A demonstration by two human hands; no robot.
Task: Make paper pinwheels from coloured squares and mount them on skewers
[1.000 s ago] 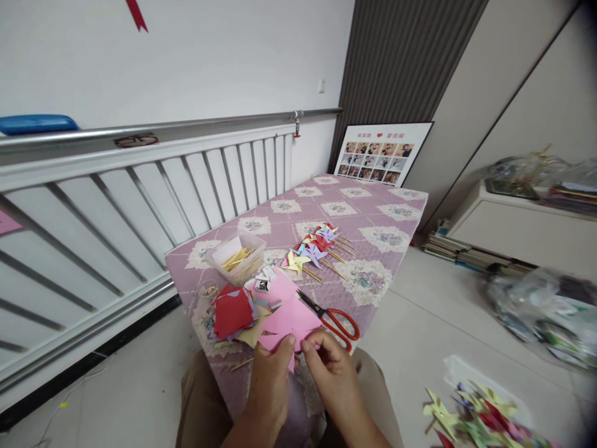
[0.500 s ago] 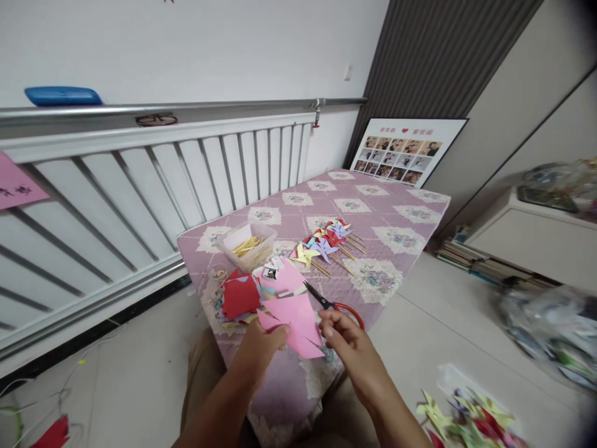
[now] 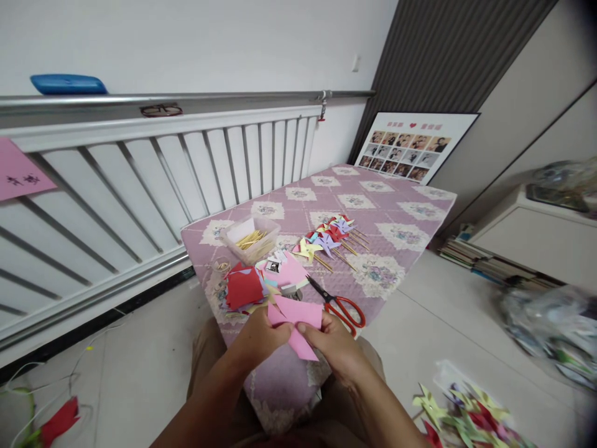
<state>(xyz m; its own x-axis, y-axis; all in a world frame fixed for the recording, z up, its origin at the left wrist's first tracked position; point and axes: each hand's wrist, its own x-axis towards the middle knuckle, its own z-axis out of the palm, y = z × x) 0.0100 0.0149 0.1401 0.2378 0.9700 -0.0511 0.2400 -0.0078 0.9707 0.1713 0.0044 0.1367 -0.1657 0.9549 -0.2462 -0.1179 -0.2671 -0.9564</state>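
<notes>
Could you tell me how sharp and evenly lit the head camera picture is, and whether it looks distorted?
Head view: soft, even light, no glare; pink paper and both hands sharp; plastic bags at right smeared; railing bowed by the wide lens; corners darkened.

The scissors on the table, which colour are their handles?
Red, on the scissors, seen in the head view.

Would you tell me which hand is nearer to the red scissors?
Right. The right hand sits just beside the scissors; the left hand is farther off, across the pink paper.

white wall (image 3: pixel 209 37), slatted white railing (image 3: pixel 140 180), pale tiled floor (image 3: pixel 433 311), low cabinet (image 3: pixel 536 242)
</notes>
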